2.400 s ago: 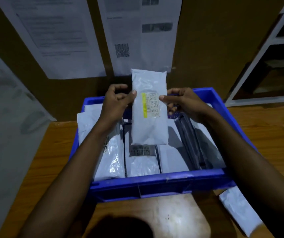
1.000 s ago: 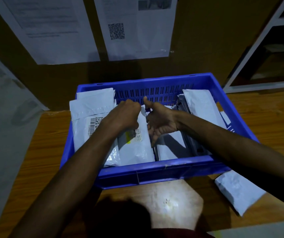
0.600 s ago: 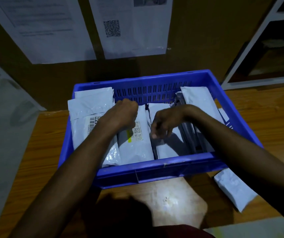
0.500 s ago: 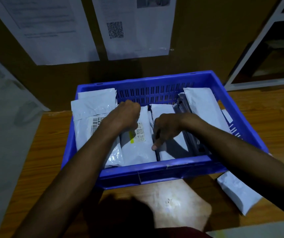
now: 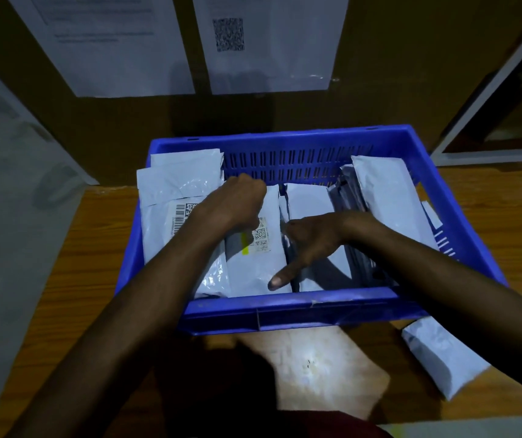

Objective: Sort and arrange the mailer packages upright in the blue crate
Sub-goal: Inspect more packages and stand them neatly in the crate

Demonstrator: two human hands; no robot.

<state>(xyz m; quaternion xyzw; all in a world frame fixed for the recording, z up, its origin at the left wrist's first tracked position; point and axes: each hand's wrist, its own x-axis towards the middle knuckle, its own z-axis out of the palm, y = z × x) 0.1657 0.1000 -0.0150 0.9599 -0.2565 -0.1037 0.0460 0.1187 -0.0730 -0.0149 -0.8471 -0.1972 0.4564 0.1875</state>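
Left hand (image 5: 237, 205) grips a mailer (image 5: 258, 267) in the crate (image 5: 288, 306) — likely to stand it upright. Right hand (image 5: 313, 243), fingers straight, presses beside it.

A blue crate (image 5: 300, 306) with a slotted back wall sits on the wooden surface (image 5: 101, 248). Inside, mailers stand on edge in a row, leaning back: from the left, a barcoded white mailer (image 5: 165, 222), a labelled mailer (image 5: 253, 267) with a yellow strip, a plain white mailer (image 5: 308, 200), dark grey mailers (image 5: 346, 194), and a tall white mailer (image 5: 386, 197). A loose white mailer (image 5: 443, 355) lies flat on the surface by the crate's near right corner.
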